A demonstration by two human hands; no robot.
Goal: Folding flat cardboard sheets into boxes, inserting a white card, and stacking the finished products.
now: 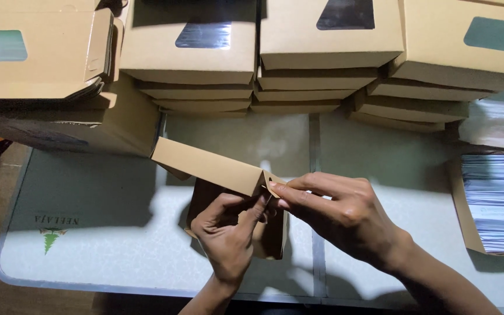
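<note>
A half-folded brown cardboard box (217, 175) (one long flap raised, slanting up leftward) is held above the tabletop (88, 233), near the middle of its front edge.

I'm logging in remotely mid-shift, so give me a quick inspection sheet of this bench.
Surface: pale table, partly shadowed, small green print at left.
Job's things: half-folded brown cardboard box, held above the table.
Clutter: stacks of folded windowed boxes along the back; flat box blanks at left; open carton of white sheets at right.
Grippers: left hand supports the box from below; right hand pinches its corner tab.
Cables: nothing seen.
Surroundings: dark floor at left edge.
</note>
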